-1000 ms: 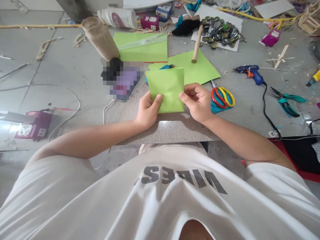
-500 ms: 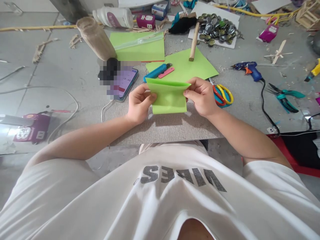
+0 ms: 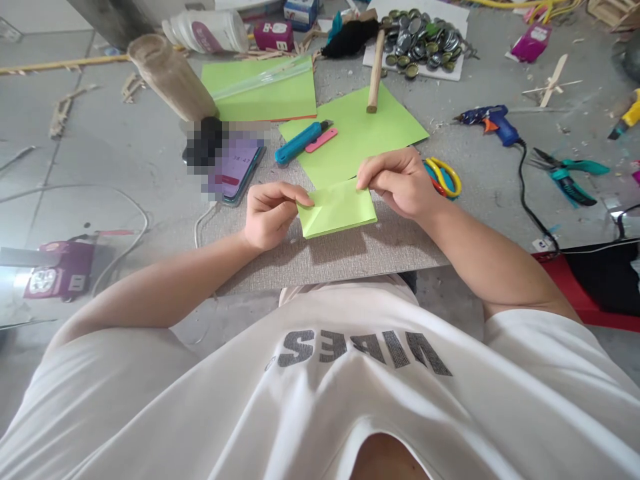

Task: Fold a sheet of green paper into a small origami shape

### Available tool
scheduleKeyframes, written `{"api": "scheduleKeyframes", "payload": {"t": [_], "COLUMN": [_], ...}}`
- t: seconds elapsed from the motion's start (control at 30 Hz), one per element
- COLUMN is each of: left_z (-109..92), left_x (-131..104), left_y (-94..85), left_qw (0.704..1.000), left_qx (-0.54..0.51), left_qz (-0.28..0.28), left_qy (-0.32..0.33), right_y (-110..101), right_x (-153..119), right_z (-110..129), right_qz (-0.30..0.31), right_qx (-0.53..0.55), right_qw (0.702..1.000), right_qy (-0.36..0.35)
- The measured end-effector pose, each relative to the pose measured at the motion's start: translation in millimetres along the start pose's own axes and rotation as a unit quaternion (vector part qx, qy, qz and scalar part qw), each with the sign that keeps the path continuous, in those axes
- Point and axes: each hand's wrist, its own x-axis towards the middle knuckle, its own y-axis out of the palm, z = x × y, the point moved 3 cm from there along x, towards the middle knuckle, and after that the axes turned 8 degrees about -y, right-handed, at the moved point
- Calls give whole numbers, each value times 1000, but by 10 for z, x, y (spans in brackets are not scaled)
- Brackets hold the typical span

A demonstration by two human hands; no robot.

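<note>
Smooth folded paper point(image 3: 336, 212), shiny metal caps point(image 3: 416, 41)

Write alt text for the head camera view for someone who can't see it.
A person's left hand and right hand hold a small folded green paper above a cluttered work surface. Beyond lie a blue cutter and larger green sheets, with scissors and a glue gun to the right.

A grey tabletop point(image 3: 110, 153) (seamed at left) stands above a grey floor point(image 3: 250, 305); glare point(image 3: 13, 273) whitens the tabletop's left side.
</note>
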Motion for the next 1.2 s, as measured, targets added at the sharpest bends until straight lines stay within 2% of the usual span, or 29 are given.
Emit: {"api": "scheduleKeyframes", "payload": {"t": [0.07, 0.17, 0.27, 0.4, 0.5, 0.6, 0.7, 0.77, 0.87, 0.93, 1.07, 1.2], "left_z": [-24, -67, -82, -69, -66, -109, -193, -232, -273, -303, -384, -458], "left_x": [-3, -5, -4, -24, -58, -119, -218, -286, -357, -395, -430, -420], "left_y": [-13, -26, -48, -29, 97, 295, 450, 470, 389, 325, 276, 286], "left_qw": [999, 990, 981, 983, 981, 957, 930, 931, 962, 971, 964, 948], "left_qx": [22, 62, 86, 83, 60, 19, -12, -11, 34, 58, 97, 144], "left_qz": [1, 47, 102, 146, 182, 246, 318, 327, 266, 230, 206, 194], "left_qy": [41, 118, 138, 80, -30, -150, -185, -163, -58, 22, 136, 207], "right_y": [-20, -46, -47, 21, 160, 363, 541, 605, 619, 591, 528, 508], "right_x": [12, 12, -9, -57, -110, -195, -301, -363, -430, -448, -459, -478], "right_z": [6, 23, 61, 113, 162, 265, 393, 469, 522, 500, 467, 508], "right_qz": [21, 31, 9, -29, -16, 20, 45, 47, 38, 24, 14, 38], "right_qx": [17, 2, -59, -106, -125, -156, -198, -214, -237, -262, -230, -216], "right_qw": [1000, 999, 998, 993, 989, 977, 963, 954, 929, 910, 904, 913], "right_qy": [-11, -23, -37, -47, -74, -142, -178, -203, -281, -319, -359, -344]}}
